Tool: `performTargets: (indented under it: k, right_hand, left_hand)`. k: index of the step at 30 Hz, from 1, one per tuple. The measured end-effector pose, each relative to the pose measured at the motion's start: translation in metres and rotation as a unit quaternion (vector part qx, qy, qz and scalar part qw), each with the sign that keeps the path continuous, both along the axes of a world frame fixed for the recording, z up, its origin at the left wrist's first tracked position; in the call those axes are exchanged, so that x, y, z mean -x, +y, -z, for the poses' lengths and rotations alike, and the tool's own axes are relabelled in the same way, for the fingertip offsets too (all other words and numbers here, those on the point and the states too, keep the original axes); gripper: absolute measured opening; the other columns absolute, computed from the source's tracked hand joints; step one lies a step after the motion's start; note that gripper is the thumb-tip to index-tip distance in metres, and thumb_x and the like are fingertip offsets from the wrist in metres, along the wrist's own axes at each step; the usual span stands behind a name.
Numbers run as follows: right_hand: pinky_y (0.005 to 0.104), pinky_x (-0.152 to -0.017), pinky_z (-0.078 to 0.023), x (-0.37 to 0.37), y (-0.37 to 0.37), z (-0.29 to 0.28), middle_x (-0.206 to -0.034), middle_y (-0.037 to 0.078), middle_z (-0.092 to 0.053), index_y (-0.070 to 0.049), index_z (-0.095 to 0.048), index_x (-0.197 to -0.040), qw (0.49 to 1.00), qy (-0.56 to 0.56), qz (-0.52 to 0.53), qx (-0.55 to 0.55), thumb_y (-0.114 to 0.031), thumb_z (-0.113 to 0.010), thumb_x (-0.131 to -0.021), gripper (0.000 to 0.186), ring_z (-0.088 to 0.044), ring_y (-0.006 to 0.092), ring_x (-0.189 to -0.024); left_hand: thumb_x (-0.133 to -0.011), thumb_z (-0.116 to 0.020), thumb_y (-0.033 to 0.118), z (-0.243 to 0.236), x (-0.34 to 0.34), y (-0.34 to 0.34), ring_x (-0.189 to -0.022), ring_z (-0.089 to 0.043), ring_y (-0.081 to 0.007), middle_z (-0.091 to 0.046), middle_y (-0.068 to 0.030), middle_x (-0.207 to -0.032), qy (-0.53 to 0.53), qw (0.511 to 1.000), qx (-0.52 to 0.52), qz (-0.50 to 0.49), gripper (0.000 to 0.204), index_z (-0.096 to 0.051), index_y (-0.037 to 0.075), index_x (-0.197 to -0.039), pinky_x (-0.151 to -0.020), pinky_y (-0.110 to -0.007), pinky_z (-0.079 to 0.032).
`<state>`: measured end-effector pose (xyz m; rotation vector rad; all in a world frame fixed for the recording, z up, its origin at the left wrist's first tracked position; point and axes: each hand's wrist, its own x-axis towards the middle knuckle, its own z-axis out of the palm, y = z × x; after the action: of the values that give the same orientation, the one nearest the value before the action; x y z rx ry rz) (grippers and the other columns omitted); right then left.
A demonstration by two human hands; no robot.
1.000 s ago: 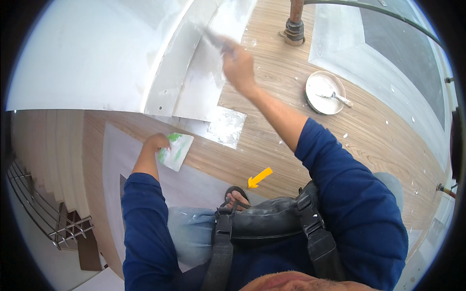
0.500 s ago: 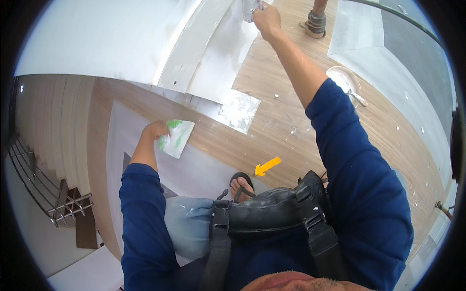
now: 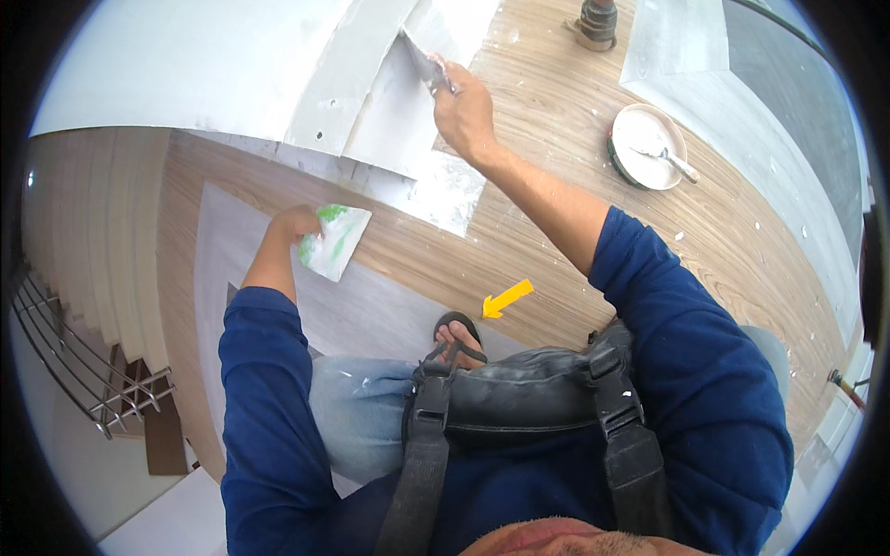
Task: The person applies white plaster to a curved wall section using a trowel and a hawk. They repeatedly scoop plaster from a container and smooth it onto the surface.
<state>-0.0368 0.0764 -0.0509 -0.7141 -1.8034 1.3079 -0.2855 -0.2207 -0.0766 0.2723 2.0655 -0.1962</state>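
My right hand (image 3: 465, 113) grips a putty knife (image 3: 425, 65), its blade against the pale face of a wall column (image 3: 385, 125). In my left hand (image 3: 295, 226) is a flat white plastering board (image 3: 347, 243) with green patches and white smears. This board is held above the floor, lower and left of the column's base. My left fingers are partly hidden behind its edge.
A round tub (image 3: 619, 167) of white paste stands right on the wood-look floor, a spatula (image 3: 681, 167) resting across it. White smears (image 3: 450, 199) mark the floor by the column. A yellow arrow (image 3: 508, 298) lies near my sandalled foot (image 3: 459, 335). Stairs and a metal railing (image 3: 102, 398) are left.
My right hand has come down and left with the putty knife, onto the column's face. The left hand and board have barely moved. The tub now shows more fully.
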Motion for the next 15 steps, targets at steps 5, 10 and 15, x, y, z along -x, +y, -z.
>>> performTargets:
  k: [5,10,15]
  right_hand:
    - [0.0362,-0.087,-0.052,-0.016,-0.053,0.003,-0.117,0.016,-0.068,-0.011,-0.061,-0.136,0.998,0.007,-0.064,-0.014,-0.003,-0.053,-0.096,0.042,-0.064,0.0259,-0.095]
    - [0.0360,-0.086,-0.052,-0.035,-0.078,0.010,-0.109,0.013,-0.069,-0.010,-0.063,-0.132,0.995,0.050,-0.073,-0.037,-0.001,-0.054,-0.094,0.040,-0.064,0.0238,-0.091]
    - [0.0356,-0.077,-0.049,-0.041,-0.082,-0.003,-0.094,0.016,-0.067,0.001,-0.065,-0.116,0.970,0.090,-0.090,0.209,-0.002,-0.053,-0.088,0.031,-0.061,0.0240,-0.082]
  left_hand:
    - [-0.071,-0.077,0.002,0.029,0.031,-0.032,-0.112,-0.063,-0.0398,-0.063,-0.0285,-0.124,-0.009,1.000,-0.004,-0.007,0.056,-0.061,-0.013,-0.122,-0.089,-0.050,-0.054]
    - [-0.073,-0.077,0.004,0.019,0.011,0.001,-0.113,-0.063,-0.0360,-0.063,-0.0276,-0.125,-0.019,0.999,0.026,0.029,0.051,-0.063,-0.011,-0.119,-0.090,-0.049,-0.054]
    - [-0.073,-0.076,0.003,0.020,0.018,-0.026,-0.109,-0.064,-0.0316,-0.067,-0.0207,-0.120,-0.060,0.998,0.012,-0.026,0.046,-0.066,-0.008,-0.116,-0.090,-0.046,-0.053]
